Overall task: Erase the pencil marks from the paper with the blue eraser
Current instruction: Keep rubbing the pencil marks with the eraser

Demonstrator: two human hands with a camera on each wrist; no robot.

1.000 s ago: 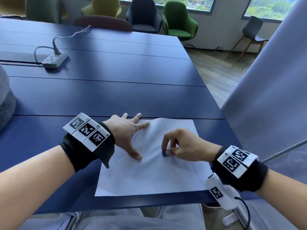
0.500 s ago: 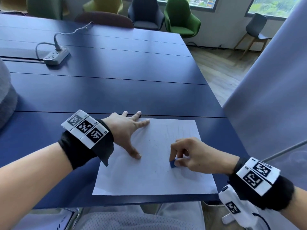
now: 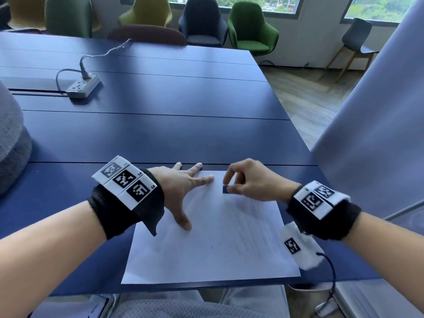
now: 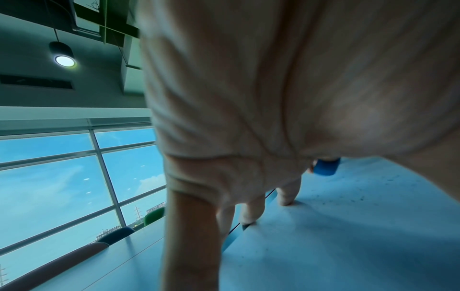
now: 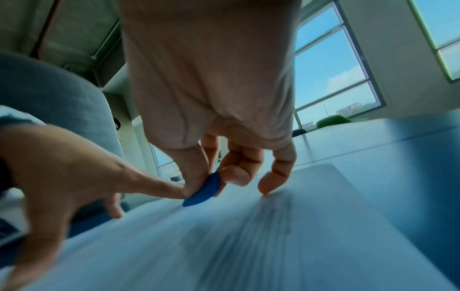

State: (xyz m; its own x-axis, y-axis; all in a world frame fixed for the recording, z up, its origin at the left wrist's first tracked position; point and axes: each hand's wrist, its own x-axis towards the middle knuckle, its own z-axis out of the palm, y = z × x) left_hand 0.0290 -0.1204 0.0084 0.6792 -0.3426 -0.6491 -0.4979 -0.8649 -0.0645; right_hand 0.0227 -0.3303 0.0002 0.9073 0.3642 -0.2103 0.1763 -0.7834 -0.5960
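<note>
A white sheet of paper (image 3: 206,249) lies at the near edge of the blue table (image 3: 160,125), with faint pencil lines (image 3: 257,216) down its right half. My left hand (image 3: 183,187) lies flat with spread fingers on the sheet's upper left part. My right hand (image 3: 247,180) pinches the small blue eraser (image 3: 225,189) between thumb and fingers near the paper's far edge. In the right wrist view the eraser (image 5: 204,190) touches the paper with its lower tip. The left wrist view shows the eraser (image 4: 326,167) beyond my left palm.
A grey power strip (image 3: 82,86) with its cable lies far left on the table. Several chairs (image 3: 252,26) stand behind the far edge. A grey cushion-like shape (image 3: 11,145) sits at the left, and a pale curtain (image 3: 378,134) hangs on the right.
My right hand moved the eraser from the paper's lower middle up toward its far edge. The left hand stayed pressed on the sheet.
</note>
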